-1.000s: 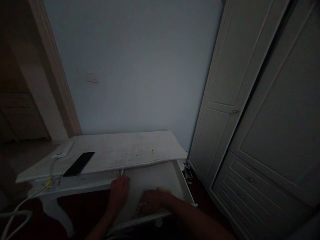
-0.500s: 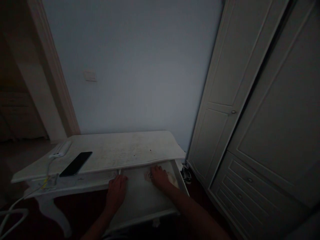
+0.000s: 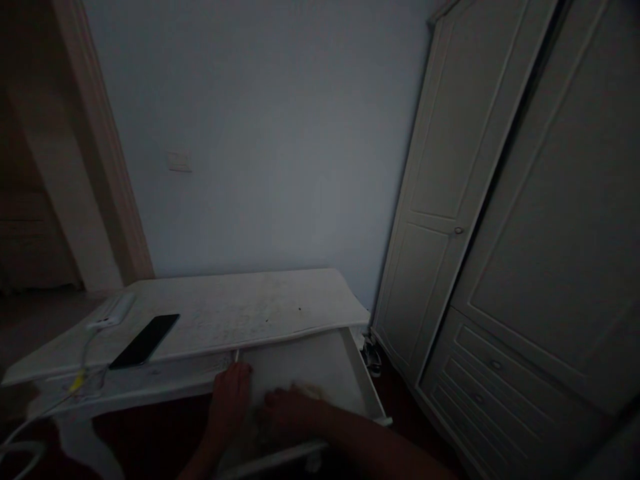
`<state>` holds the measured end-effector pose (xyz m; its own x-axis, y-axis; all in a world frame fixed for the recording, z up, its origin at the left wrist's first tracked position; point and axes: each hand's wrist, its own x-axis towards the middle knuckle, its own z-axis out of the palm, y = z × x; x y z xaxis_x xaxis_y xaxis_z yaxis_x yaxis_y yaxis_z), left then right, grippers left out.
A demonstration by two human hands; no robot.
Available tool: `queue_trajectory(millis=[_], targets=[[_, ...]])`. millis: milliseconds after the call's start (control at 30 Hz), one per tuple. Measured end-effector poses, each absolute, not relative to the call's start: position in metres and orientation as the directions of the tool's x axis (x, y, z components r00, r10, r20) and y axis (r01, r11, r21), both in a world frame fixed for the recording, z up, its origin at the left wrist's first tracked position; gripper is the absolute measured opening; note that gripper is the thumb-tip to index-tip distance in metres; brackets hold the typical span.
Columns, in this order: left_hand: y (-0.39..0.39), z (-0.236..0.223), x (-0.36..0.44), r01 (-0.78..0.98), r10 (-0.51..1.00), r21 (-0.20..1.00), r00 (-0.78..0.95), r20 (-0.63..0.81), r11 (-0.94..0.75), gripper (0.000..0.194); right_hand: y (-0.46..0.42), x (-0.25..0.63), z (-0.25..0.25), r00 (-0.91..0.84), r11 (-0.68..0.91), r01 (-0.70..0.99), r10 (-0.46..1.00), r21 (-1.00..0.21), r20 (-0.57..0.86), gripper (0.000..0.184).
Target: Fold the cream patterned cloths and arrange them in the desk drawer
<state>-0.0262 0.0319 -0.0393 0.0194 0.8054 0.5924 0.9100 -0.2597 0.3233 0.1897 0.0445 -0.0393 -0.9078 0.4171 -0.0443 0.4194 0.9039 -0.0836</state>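
While the drawer (image 3: 325, 360) stands pulled out from under the bench (image 3: 250, 300), toward the right end of its front edge, my left grip (image 3: 233, 390) rests at the drawer's left side, fingers bent; whether it clamps the rim, I cannot tell. My right grip (image 3: 285, 410) is low inside the drawer, near its front edge, blurred; open or closed, cannot tell. Pale, cloth-like item (image 3: 309, 389) shows just beside it. Phone (image 3: 145, 341) lies at the bench's front edge, left half; power strip (image 3: 113, 311) along the left edge.
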Motion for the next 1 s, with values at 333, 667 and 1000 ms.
queue_trajectory(millis=[333,667,1000], targets=[[0.033,-0.031,-0.022,0.87,0.836,0.429,-0.037,0.547,-0.242,0.047,0.071,0.277,0.003,-0.502,0.496,0.858,0.865,-0.13,-0.012,0.041],[0.034,-0.038,-0.026,0.937,0.798,0.223,0.086,0.597,-0.268,0.041,0.075,0.169,-0.003,-0.459,0.469,0.872,0.883,-0.138,0.094,0.038],[0.034,-0.031,-0.023,0.906,0.839,0.354,0.002,0.543,-0.232,0.044,0.044,0.116,-0.029,-0.676,0.694,0.712,0.719,-0.11,0.162,0.069]])
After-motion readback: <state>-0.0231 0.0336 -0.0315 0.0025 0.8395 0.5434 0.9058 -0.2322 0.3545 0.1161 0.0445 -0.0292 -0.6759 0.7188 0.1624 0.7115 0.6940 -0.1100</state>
